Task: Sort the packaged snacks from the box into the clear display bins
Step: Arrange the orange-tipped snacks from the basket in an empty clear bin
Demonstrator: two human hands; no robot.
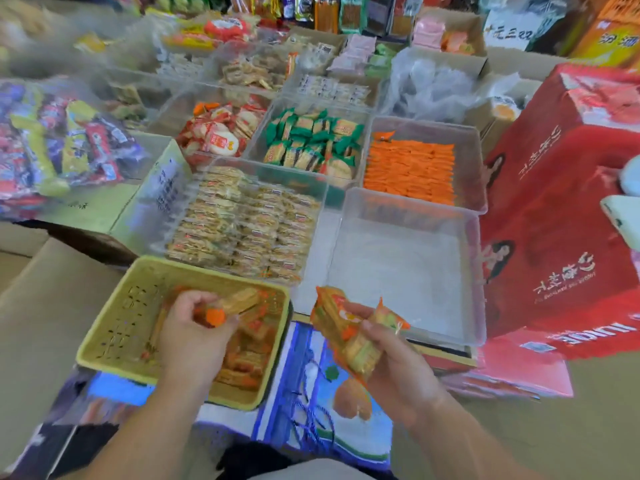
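Left hand: my left hand (194, 330) is curled round one orange-tipped packet (239, 303), just above the yellow basket (104, 344).
Right hand: my right hand (394, 372) grips a small stack of orange packets (349, 327), near the front of the empty bin (398, 271).
Basket: loose packets (242, 362) lie in its right half and the left half shows bare bottom. The picture is blurred, so I can't count them.
Done: the far orange bin (426, 131) is mostly filled, in rows.
Left: I judge the near clear bin takes this batch. Nothing is in it yet, so this sort has hardly begun.
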